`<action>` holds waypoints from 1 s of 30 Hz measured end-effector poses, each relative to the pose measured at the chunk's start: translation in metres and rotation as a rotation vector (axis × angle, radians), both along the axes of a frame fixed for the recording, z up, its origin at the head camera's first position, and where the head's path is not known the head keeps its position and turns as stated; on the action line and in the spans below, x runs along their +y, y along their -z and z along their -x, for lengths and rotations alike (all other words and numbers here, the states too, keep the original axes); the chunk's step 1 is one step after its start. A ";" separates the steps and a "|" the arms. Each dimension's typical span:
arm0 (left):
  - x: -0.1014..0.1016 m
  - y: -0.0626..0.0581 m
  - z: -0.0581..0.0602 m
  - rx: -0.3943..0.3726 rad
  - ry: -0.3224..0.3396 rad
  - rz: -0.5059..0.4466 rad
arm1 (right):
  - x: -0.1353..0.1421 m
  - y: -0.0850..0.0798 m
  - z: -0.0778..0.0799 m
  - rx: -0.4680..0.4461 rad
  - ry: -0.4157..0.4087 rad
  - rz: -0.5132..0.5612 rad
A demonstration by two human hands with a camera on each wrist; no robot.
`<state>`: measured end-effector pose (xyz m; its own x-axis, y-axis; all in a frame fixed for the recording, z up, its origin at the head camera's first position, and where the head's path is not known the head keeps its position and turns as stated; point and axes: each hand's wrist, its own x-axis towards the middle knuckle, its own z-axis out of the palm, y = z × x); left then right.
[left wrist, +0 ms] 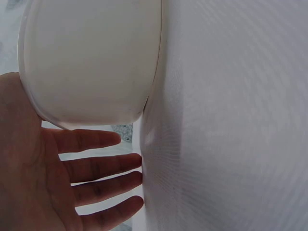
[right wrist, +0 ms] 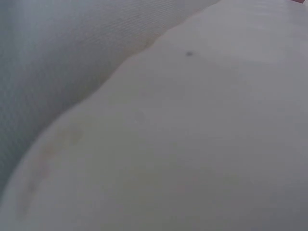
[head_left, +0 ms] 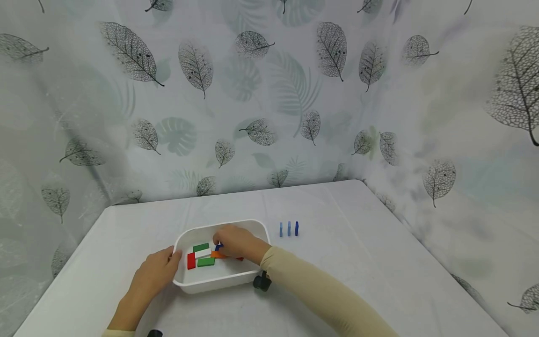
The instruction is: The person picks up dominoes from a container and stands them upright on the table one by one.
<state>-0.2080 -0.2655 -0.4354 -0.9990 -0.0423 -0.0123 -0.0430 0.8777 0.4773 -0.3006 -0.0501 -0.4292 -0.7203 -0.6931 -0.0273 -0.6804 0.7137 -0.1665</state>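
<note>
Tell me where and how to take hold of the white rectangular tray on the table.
Take the white rectangular tray by the rim at its two short ends, coming in from left and right. It is longer than wide, with raised walls, so that should keep it balanced; the left hand touches its left end.

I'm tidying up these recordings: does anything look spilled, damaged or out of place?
Nothing looks spilled or out of place: three blue blocks stand in a row beside the white tray. One oddity: in the right wrist view, a small dark speck stands out against a pale surface.
</note>
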 end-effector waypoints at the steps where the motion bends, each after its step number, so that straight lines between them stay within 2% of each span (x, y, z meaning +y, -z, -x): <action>1: 0.000 0.000 0.000 0.001 0.001 0.000 | 0.000 0.000 0.000 -0.008 0.000 0.000; 7: -0.001 0.000 0.001 0.000 0.002 0.000 | 0.003 -0.001 0.002 -0.044 -0.011 -0.002; 11: -0.001 0.000 0.001 -0.006 -0.001 0.001 | 0.006 -0.001 0.002 -0.029 -0.053 -0.017; 18: 0.000 0.000 0.001 -0.005 -0.002 0.002 | 0.012 -0.002 0.002 -0.068 -0.094 -0.057; 30: 0.000 -0.001 0.001 -0.011 0.001 0.003 | 0.016 0.006 0.006 -0.018 -0.010 0.006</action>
<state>-0.2085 -0.2658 -0.4340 -0.9989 -0.0418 -0.0228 -0.0476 0.8791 0.4743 -0.3063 -0.0345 -0.4348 -0.7130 -0.7003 -0.0359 -0.6842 0.7060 -0.1827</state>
